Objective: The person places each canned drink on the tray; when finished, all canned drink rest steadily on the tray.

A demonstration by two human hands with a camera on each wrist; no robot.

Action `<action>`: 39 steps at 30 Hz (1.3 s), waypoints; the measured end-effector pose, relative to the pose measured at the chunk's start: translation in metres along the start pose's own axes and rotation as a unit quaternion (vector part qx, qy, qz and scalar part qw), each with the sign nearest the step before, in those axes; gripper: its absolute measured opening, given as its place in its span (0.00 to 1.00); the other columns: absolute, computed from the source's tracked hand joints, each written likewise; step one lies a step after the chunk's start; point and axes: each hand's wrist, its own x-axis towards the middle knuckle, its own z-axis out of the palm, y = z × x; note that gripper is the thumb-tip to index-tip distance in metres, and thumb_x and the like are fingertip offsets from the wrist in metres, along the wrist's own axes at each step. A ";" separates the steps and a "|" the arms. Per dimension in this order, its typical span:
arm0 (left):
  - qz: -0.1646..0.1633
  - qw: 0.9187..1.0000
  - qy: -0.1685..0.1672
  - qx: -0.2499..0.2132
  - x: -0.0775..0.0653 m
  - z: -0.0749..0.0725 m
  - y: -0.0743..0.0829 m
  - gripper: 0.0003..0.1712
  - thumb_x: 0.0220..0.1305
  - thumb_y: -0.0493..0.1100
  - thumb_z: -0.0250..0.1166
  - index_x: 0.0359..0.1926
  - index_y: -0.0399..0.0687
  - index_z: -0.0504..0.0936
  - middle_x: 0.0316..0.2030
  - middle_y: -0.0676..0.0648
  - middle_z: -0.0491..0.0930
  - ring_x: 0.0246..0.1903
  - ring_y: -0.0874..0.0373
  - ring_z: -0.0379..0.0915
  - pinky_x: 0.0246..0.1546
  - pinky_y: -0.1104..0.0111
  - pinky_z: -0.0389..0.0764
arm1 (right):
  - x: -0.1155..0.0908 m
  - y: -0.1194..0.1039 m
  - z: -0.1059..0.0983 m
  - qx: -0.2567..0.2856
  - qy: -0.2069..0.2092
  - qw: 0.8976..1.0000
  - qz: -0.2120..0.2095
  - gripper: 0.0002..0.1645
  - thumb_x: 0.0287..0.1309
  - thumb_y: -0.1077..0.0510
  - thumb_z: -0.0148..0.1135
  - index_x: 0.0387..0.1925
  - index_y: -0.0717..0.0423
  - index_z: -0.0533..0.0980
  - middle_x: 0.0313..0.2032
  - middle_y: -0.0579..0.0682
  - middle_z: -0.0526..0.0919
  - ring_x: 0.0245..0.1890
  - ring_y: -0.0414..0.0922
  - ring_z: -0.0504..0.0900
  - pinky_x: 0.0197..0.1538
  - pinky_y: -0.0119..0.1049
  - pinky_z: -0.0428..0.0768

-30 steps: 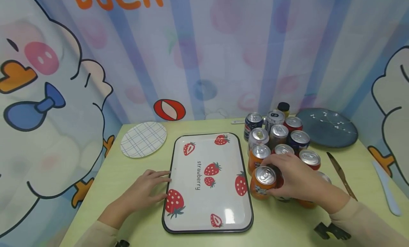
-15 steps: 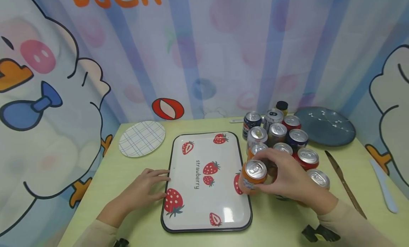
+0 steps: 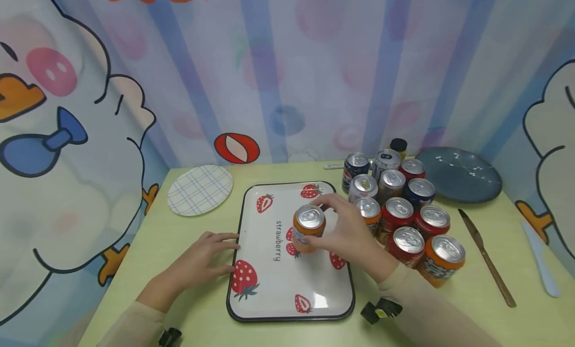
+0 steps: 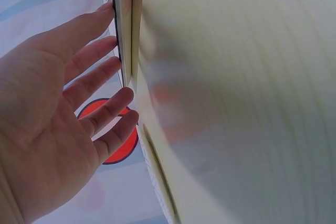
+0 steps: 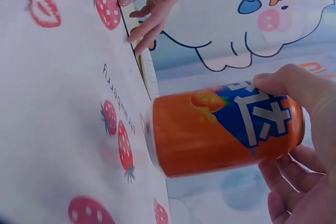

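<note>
My right hand [image 3: 348, 232] grips an orange soda can [image 3: 309, 229] near its top, thumb on one side and fingers on the other. The can is upright over the middle of the white strawberry tray [image 3: 269, 292]; in the right wrist view its base is close over the tray's surface. My left hand [image 3: 197, 262] has its fingers spread, with the fingertips [image 4: 118, 61] right at the tray's left rim. Right of the tray stands a tight group of soda cans, among them a red can [image 3: 406, 244], an orange can [image 3: 442, 259] and a blue Pepsi can [image 3: 356, 171].
A checked plate [image 3: 200, 189] lies at the back left, and a dark plate [image 3: 458, 174] at the back right. A small bottle with a black cap [image 3: 398, 146] stands behind the cans. To their right lie a bronze knife [image 3: 487, 257] and a pale blue knife [image 3: 540, 259].
My right hand has lifted the orange can from the front left of the group and carried it left over the tray. The left hand stays at the rim.
</note>
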 end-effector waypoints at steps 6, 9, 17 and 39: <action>0.001 1.000 -0.005 0.002 0.004 -0.005 0.001 0.27 0.58 0.53 0.78 0.59 0.58 0.86 0.70 0.50 0.74 0.65 0.48 0.67 0.67 0.47 0.76 | 0.037 0.000 0.031 0.023 0.008 1.000 0.009 0.40 0.40 0.53 0.87 0.56 0.51 0.78 0.51 0.46 0.83 0.52 0.45 0.81 0.57 0.52 0.83; 0.007 1.000 -0.004 0.001 0.005 -0.006 0.001 0.27 0.58 0.52 0.79 0.58 0.55 0.86 0.69 0.49 0.75 0.65 0.47 0.69 0.67 0.48 0.77 | 0.056 0.000 0.046 0.034 0.007 0.999 0.021 0.39 0.42 0.51 0.86 0.56 0.50 0.77 0.52 0.46 0.82 0.54 0.46 0.80 0.58 0.51 0.82; 0.011 1.000 -0.007 -0.008 0.005 -0.005 0.003 0.27 0.56 0.52 0.80 0.57 0.54 0.87 0.68 0.48 0.76 0.64 0.45 0.70 0.66 0.48 0.78 | 0.096 0.006 0.084 0.039 0.016 0.999 0.032 0.40 0.44 0.51 0.85 0.59 0.51 0.77 0.55 0.48 0.81 0.55 0.47 0.79 0.57 0.47 0.83; -0.008 1.000 -0.017 0.007 0.009 -0.011 0.007 0.28 0.53 0.53 0.82 0.55 0.56 0.88 0.67 0.51 0.77 0.65 0.47 0.70 0.66 0.50 0.78 | 0.128 0.015 0.121 0.023 -0.001 0.998 0.052 0.39 0.48 0.46 0.83 0.60 0.50 0.76 0.56 0.48 0.80 0.56 0.47 0.79 0.70 0.55 0.63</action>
